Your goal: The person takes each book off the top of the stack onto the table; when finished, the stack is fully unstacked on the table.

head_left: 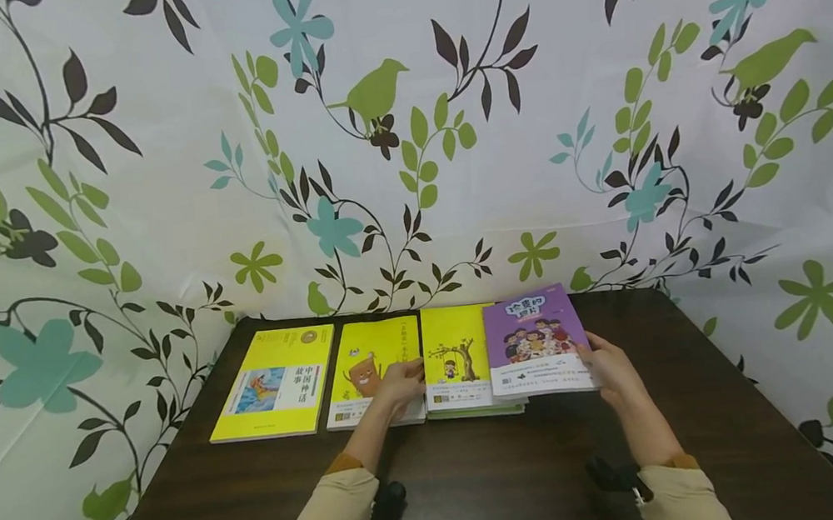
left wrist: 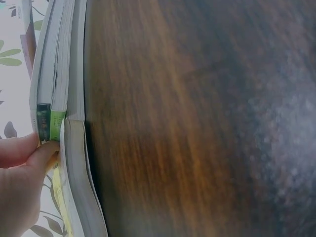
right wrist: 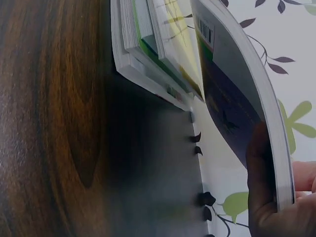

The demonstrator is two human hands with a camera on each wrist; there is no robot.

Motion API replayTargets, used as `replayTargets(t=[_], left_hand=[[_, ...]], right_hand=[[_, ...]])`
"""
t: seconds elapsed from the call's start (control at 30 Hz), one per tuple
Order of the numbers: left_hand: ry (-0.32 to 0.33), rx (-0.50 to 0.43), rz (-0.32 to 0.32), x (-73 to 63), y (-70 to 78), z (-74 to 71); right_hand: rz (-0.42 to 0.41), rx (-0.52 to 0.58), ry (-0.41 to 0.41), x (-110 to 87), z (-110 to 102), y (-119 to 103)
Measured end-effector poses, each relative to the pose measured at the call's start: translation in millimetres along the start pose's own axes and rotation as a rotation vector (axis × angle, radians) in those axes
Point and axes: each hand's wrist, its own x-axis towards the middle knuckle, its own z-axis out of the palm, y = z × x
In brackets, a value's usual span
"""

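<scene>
Backdrop [head_left: 408, 169]: white sheet with green birds, teal flowers and dark vines, wraps behind and down both sides
Tabletop [head_left: 497, 470]: dark brown wood grain, kinda shiny
Book stack [head_left: 464, 360]: third in the row, yellow tree-and-swing cover on top, green spines lower down
Left yellow book [head_left: 273, 382]: flat at the far left, reads 中国神话故事
Second yellow book [head_left: 367, 373]: next one over, brown cartoon guy, title too tiny for me
Purple book [head_left: 537, 340]: held up off the tabletop at the stack's right edge, says 珍贵的 up top, cartoon crowd below
Right hand [head_left: 611, 371]: thumb and fingers pinched on the purple book's lower right edge
Left hand [head_left: 401, 387]: fingers pretty straight, tips against the stack's spines
Barcode [right wrist: 204, 29]: purple book's back cover, digits unreadable
</scene>
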Motion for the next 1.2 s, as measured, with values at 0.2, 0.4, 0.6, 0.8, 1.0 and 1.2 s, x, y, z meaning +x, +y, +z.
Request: replayTargets(t=[0.2,0.4,0.6,0.8,1.0,1.2], left_hand=[[0.025,0.008,-0.023,0.8,0.4,-0.2],[0.030,0.020,-0.017,0.6,2.5,-1.4],[0.017,0.006,-0.001,2.7,-0.2,-3.5],[0.009,0.025,0.003,1.9,1.0,-5.2],[-0.015,0.006,0.015,1.6,0.4,-4.7],[-0.015,-0.003,0.003,3.6,-1.6,-3.4]], right_hand=[[0.007,0.019,0.003,1.2,-5,3],[0.003,0.021,-0.006,2.4,-13,5],[0.033,0.028,0.005,3.3,-24,6],[0.061,0.035,0.019,3.9,-34,7],[0.059,0.027,0.015,3.2,-46,8],[0.060,0.025,-0.001,3.2,-54,8]])
